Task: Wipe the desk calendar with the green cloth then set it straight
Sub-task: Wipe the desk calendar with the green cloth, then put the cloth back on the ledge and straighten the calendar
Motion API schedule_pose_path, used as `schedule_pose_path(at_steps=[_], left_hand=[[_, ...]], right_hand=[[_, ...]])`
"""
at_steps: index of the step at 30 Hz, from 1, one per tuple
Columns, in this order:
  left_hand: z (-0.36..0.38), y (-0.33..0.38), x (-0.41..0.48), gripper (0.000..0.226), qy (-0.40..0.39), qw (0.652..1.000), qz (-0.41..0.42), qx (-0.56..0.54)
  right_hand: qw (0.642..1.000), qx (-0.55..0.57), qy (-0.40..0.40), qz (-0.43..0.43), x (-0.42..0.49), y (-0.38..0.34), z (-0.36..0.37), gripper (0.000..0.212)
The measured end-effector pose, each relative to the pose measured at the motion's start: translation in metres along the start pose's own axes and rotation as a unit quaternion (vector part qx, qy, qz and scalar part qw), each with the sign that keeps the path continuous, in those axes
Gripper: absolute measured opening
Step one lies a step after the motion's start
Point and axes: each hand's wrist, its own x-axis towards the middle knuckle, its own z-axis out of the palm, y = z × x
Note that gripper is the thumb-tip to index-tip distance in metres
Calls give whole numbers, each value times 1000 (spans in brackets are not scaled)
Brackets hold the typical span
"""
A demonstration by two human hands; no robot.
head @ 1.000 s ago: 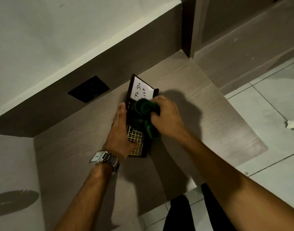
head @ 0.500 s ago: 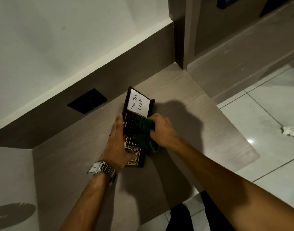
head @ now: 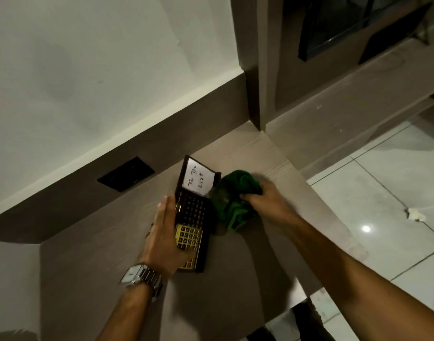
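Observation:
The desk calendar (head: 195, 210) lies flat on the wooden desk (head: 235, 279). It is dark, with a white "To Do List" note at its far end and a gold grid at its near end. My left hand (head: 163, 238) presses on its left edge and near corner, thumb over the gold grid. My right hand (head: 267, 205) grips the bunched green cloth (head: 232, 200), which sits on the desk just right of the calendar, touching its right edge. A metal watch is on my left wrist.
A black wall socket (head: 126, 173) is set in the brown backsplash behind the desk. A brown pillar (head: 252, 70) rises at the desk's far right corner. The desk's right edge drops to a tiled floor (head: 383, 193), where a crumpled white scrap (head: 415, 214) lies.
My right hand has swept the green cloth off the calendar's face to the right, onto the desk beside it. My left hand stays on the calendar. The camera has tilted up.

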Motion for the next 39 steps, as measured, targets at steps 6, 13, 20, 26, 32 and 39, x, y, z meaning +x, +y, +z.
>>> schedule_pose_path(at_steps=[6,13,20,26,32,39], left_hand=[[47,90,98,113,118,985,111,63],[66,134,134,104,87,975,159,126],[138,157,185,115,69,989,83,102],[158,158,189,111,110,979,78,154],[161,158,192,111,113,977,79,160],[132,157,185,113,1,995,71,75]], right_hand=[[970,198,140,-4,59,2,-153,29],[972,153,173,-53,83,-7,-165,45],[876,-370,189,-246,128,19,-171,60],[770,-606,61,-191,158,48,-139,78],[804,-566,-29,-183,166,41,-155,69],[898,-379,81,-207,136,-18,-141,31]])
